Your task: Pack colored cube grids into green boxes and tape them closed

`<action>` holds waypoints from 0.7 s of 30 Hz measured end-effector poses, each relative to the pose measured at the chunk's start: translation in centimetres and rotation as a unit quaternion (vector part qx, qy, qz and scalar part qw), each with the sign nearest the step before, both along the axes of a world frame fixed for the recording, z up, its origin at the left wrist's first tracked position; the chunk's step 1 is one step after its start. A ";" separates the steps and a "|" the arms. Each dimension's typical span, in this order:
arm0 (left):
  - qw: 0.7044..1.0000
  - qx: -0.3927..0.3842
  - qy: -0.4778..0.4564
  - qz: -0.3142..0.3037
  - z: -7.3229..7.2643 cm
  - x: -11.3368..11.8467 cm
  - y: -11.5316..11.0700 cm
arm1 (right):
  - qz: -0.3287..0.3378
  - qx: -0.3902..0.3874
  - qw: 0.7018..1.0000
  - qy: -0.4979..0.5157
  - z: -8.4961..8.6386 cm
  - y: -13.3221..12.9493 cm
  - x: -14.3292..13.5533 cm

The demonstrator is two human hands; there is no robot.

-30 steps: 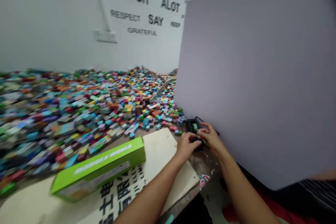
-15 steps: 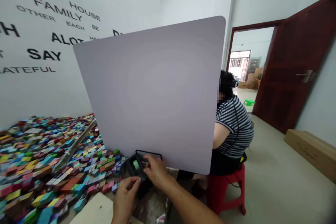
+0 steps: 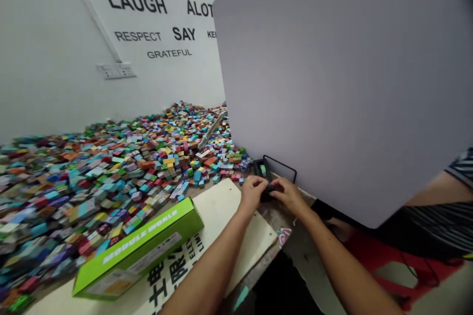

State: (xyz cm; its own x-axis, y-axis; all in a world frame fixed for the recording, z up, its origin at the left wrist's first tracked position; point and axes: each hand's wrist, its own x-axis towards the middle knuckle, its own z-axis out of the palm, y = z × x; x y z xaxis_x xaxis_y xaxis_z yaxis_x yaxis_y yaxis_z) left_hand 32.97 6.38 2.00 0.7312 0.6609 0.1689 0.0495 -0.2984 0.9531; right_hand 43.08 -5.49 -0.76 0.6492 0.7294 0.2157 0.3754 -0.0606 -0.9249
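A black tape dispenser [image 3: 268,175] with a pale green roll [image 3: 263,171] in it stands at the foot of the large grey panel. Over its near end my two hands meet, fingertips almost touching. My left hand [image 3: 252,192] is closed in a pinch at the dispenser's left side. From the right, my right hand [image 3: 290,196] is bent inward with thumb and fingers pressed together. Whatever lies between the fingertips is too small and dark to make out. A thin black wire frame [image 3: 283,163] rises behind the dispenser, against the panel.
The grey panel [image 3: 332,83] fills the right. Small colourful boxes [image 3: 148,167] lie heaped along the wall. A green carton [image 3: 144,251] rests on a cream board [image 3: 218,202] with black lettering. At right, a person in a striped top [image 3: 439,226] sits on a red stool [image 3: 439,270].
The view has swung left and down, bringing the green carton and lettered board into sight. My right hand has come down from beside the roll to meet my left at the dispenser's near end.
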 end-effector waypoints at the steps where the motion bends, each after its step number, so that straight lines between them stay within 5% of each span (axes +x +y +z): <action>1: 1.000 -0.013 -0.011 -0.001 0.4 -0.1 0.0 | 0.002 0.001 1.000 0.000 0.1 0.0 0.0; 5: 0.994 -0.106 -0.021 -0.016 1.2 -0.9 -0.3 | 0.011 0.003 1.000 0.018 0.6 -0.7 -0.1; 13: 0.932 -0.352 0.039 -0.080 -0.2 -2.1 -1.0 | -0.019 -0.019 0.993 0.113 0.6 -1.4 -0.8; 21: 0.928 -0.351 0.046 -0.112 -0.4 -1.8 -1.6 | -0.013 -0.027 0.977 0.210 2.0 0.3 -2.4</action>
State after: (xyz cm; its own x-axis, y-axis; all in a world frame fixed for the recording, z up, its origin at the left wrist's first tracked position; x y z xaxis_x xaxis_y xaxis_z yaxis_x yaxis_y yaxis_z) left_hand 31.14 4.76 1.62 0.8535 0.4135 -0.3172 0.1531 0.3829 0.9110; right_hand 40.70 -5.15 1.26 0.6911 0.7141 -0.1119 -0.0389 -0.1178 -0.9923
